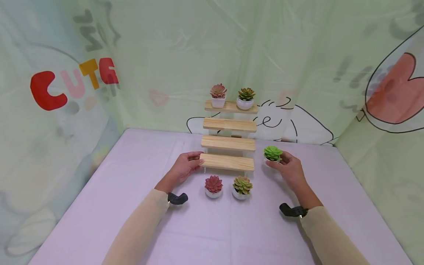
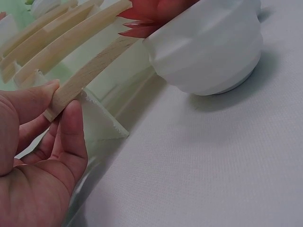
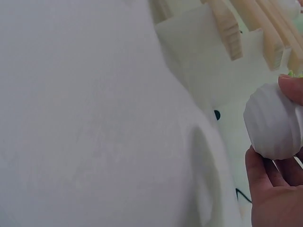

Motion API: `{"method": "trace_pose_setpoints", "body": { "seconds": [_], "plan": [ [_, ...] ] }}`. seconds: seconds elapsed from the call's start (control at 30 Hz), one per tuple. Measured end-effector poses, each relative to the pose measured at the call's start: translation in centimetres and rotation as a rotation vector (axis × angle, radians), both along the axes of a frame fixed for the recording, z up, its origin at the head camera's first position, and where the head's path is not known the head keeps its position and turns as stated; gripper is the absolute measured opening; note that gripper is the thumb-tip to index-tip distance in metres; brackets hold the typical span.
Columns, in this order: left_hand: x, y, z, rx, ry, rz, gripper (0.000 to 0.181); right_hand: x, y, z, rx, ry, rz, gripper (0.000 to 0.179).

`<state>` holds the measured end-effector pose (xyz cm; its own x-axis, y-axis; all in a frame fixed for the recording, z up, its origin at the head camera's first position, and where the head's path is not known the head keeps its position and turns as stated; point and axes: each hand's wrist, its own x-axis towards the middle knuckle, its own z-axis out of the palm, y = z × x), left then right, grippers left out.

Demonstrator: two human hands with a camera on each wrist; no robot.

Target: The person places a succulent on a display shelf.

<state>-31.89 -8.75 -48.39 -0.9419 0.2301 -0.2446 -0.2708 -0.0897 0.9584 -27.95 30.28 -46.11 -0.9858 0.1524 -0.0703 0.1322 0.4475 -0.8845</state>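
My left hand point(image 1: 186, 166) pinches the left end of the lowest wooden step point(image 1: 228, 162) of a four-step display stand, thumb on top and fingers beneath in the left wrist view. To the right of the stand, my right hand point(image 1: 291, 169) grips a bright green potted succulent point(image 1: 273, 153) by its ribbed white pot point(image 3: 272, 123). In front of the stand, a red potted succulent point(image 1: 213, 186) and a yellow-green potted succulent point(image 1: 242, 187) sit on the table. On the top step point(image 1: 230, 107) stand a pink succulent point(image 1: 218, 95) in a square pot and a dark green succulent point(image 1: 246, 98) in a round pot.
The stand's two middle steps point(image 1: 230, 125) rise behind the lowest one on pale side supports. A lilac cloth point(image 1: 139, 147) covers the table. Printed curtains point(image 1: 165, 66) hang behind and along both sides. A black wrist mount point(image 1: 177, 198) sits on each forearm.
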Motion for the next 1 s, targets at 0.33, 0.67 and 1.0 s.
{"method": "trace_pose_setpoints", "body": {
  "seconds": [0.33, 0.67, 1.0],
  "plan": [
    [0.0, 0.0, 0.0, 0.021, 0.032, -0.025, 0.046, 0.1, -1.7, 2.0, -0.072, 0.136, 0.013, 0.081],
    [-0.1, -0.1, 0.0, 0.015, 0.036, -0.026, 0.048, -0.4, -3.7, 4.4, -0.117, 0.159, 0.038, 0.081],
    [0.1, 0.0, 0.0, 0.022, 0.029, -0.014, 0.047, -1.4, -5.9, 5.2, -0.218, 0.21, 0.083, 0.077]
  ]
}}
